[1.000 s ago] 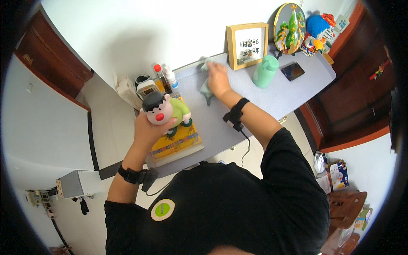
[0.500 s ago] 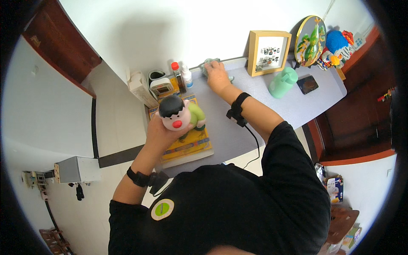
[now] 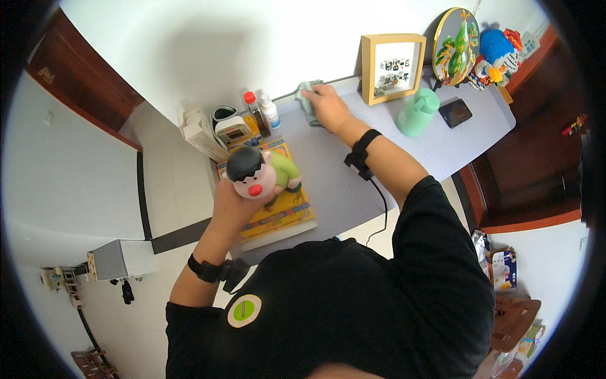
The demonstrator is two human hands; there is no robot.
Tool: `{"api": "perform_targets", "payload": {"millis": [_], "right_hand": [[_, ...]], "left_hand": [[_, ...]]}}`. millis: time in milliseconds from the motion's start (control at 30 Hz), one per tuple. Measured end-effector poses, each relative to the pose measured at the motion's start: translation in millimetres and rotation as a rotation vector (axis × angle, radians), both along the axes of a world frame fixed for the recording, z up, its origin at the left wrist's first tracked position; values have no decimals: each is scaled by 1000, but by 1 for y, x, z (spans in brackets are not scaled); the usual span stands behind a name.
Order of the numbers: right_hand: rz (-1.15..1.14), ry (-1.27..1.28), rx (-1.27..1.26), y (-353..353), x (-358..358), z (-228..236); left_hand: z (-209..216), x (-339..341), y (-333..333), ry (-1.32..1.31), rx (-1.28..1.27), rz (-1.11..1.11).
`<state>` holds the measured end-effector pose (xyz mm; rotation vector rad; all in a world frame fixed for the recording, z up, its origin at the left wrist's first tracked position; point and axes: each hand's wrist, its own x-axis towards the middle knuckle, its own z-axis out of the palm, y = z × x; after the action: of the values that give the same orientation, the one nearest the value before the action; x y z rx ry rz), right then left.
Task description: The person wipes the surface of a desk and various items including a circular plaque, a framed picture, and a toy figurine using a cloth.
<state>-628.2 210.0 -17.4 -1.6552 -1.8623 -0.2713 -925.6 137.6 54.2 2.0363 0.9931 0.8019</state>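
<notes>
My left hand point(image 3: 235, 203) is closed around a cartoon figurine point(image 3: 287, 167) with black hair, a pink face, a red nose and a green body. It is held tilted over a yellow patterned box point(image 3: 291, 211) on the table. At the back edge of the table, against the wall, my right hand point(image 3: 331, 108) grips a grey-green cloth point(image 3: 309, 112). Part of the cloth spreads out left of the fingers, and the fingertips are partly hidden in its folds.
On the grey table point(image 3: 341, 189) stand a red-capped bottle point(image 3: 257, 117), a white spray bottle point(image 3: 270, 114), a white device point(image 3: 232, 131) and a white box point(image 3: 201, 136). Rightward are a wooden picture frame point(image 3: 368, 69), a mint-green flask point(image 3: 416, 114), a phone point(image 3: 456, 113) and a round ornament point(image 3: 457, 47).
My right hand has lifted and turned a little, and the cloth now shows more of itself to the left of the fingers. The figurine stays in my left hand; the whole view has shifted slightly.
</notes>
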Motion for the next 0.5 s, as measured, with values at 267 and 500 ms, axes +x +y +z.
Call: {"api": "perform_targets", "payload": {"millis": [267, 500], "right_hand": [[-481, -45, -124, -4, 47, 12], [-464, 130, -375, -1, -5, 1]], "left_hand": [[6, 2, 0, 84, -20, 12], [2, -1, -1, 20, -29, 22]]}}
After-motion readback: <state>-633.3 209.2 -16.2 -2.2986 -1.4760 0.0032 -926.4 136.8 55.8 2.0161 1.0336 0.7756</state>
